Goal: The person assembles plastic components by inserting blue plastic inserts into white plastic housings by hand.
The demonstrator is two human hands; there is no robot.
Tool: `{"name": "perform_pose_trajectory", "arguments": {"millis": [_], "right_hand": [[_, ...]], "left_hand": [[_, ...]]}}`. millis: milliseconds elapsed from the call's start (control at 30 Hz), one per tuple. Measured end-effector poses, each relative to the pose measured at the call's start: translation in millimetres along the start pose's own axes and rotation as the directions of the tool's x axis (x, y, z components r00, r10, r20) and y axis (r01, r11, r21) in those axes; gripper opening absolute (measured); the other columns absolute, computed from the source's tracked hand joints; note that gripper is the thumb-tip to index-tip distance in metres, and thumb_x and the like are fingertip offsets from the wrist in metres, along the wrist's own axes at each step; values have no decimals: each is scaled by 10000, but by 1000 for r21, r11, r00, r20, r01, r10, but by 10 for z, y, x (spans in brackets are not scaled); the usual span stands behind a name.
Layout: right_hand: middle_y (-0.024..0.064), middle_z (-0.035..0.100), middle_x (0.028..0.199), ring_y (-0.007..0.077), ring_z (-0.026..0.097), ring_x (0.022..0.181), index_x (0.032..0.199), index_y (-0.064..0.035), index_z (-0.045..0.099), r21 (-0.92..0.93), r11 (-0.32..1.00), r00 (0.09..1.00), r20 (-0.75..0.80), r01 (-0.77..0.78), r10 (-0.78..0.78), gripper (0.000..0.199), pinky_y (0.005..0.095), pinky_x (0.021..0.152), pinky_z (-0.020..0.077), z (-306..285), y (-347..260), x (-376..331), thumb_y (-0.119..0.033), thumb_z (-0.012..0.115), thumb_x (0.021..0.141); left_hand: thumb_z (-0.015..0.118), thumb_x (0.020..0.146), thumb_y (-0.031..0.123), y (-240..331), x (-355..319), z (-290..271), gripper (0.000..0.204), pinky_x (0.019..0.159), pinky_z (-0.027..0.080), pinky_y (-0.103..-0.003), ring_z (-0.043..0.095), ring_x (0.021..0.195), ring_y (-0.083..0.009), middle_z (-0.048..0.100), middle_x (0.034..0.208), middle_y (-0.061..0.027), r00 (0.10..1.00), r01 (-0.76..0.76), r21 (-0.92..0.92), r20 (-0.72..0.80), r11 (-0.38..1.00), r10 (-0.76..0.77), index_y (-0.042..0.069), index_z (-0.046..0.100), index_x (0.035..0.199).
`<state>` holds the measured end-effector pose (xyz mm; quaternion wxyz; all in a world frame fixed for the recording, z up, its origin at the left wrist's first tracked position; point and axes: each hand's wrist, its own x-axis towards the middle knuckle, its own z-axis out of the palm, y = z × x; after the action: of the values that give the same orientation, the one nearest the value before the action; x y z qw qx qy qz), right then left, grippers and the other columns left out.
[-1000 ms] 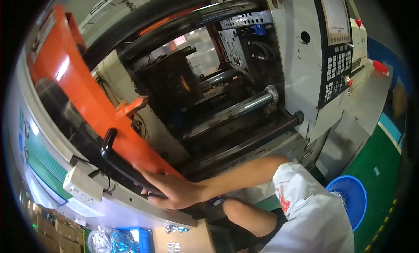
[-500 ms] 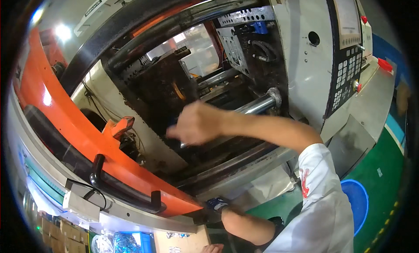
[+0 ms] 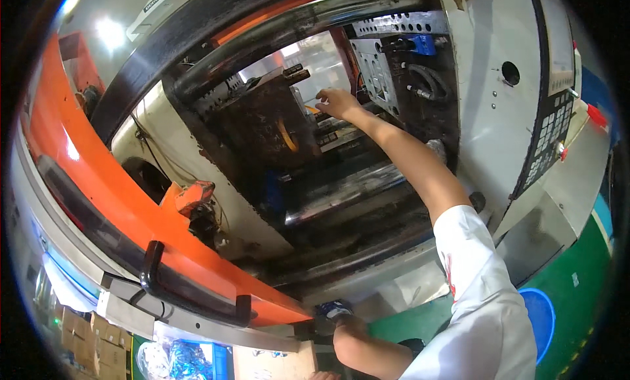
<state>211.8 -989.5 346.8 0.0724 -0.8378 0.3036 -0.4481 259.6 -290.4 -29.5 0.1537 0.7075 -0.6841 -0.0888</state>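
Observation:
My right hand (image 3: 338, 106) reaches deep between the two halves of a mould in a large moulding machine, with the arm stretched out. Its fingers are bent, with a gap between thumb and forefinger, and nothing shows in them. Just left of the fingertips is the edge of the dark left mould half (image 3: 262, 127). To their right stands the other mould half (image 3: 374, 72), with a pale metal plate. Only part of my left hand (image 3: 324, 375) shows at the lower edge, beside a light brown board (image 3: 272, 363); its fingers are mostly hidden.
Thick steel bars (image 3: 348, 193) cross the machine below my right arm. An orange door (image 3: 216, 268) with a black handle (image 3: 152, 265) curves along the left. A control panel (image 3: 551, 127) stands at right. A blue bin (image 3: 539, 321) sits on the green floor; a blue crate (image 3: 220, 361) holds bagged things.
My right hand has moved farther away and slightly right, from above the near bars into the space between the mould halves. The view has shifted a little. My left hand stays at the lower edge.

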Motion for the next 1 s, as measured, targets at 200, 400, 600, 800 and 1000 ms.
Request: {"name": "perform_pose_trajectory", "arguments": {"millis": [200, 400, 600, 800, 1000], "right_hand": [[186, 645, 1157, 354, 583, 1125, 1120, -92, 689, 41, 988, 989, -18, 147, -147, 395, 412, 973, 460, 131, -12, 312, -361, 696, 830], [192, 654, 1170, 343, 594, 1130, 1147, -69, 688, 162, 979, 986, 87, 124, -140, 417, 403, 987, 452, 205, 70, 469, -312, 715, 810], [158, 674, 1171, 269, 624, 1093, 1159, -13, 662, 271, 962, 947, 296, 39, -122, 479, 355, 951, 449, 236, 154, 581, -337, 724, 811], [159, 673, 1155, 275, 618, 1073, 1175, -39, 657, 328, 944, 958, 253, 48, -136, 490, 360, 941, 448, 217, 278, 514, -387, 722, 836], [112, 699, 1061, 218, 631, 1018, 1123, -1, 669, 519, 855, 957, 259, -23, -131, 391, 344, 900, 464, 250, 429, 450, -295, 721, 871]], "left_hand": [[594, 825, 177, -125, -81, 10, 327, 901, 463, -478, 574, 1021, -346, 636, 1015, -135, 984, -7, 95, 180, 995, -10, 66, 660, 1126], [550, 840, 273, -419, -193, 244, 390, 939, 447, -479, 549, 1093, -339, 615, 1113, -161, 962, -61, 74, 270, 995, 39, 61, 653, 1150], [591, 787, 384, -645, -274, 457, 439, 886, 476, -471, 565, 1073, -335, 615, 1128, -126, 963, -184, 261, 239, 948, 121, 125, 668, 1134], [592, 786, 388, -576, -217, 498, 418, 870, 482, -467, 571, 1056, -330, 614, 1116, -115, 963, -145, 228, 257, 963, 84, 137, 673, 1111], [593, 784, 392, -419, -149, 341, 398, 855, 488, -462, 577, 1039, -325, 614, 1104, -105, 962, -88, 208, 272, 974, 29, 149, 678, 1088]]}}
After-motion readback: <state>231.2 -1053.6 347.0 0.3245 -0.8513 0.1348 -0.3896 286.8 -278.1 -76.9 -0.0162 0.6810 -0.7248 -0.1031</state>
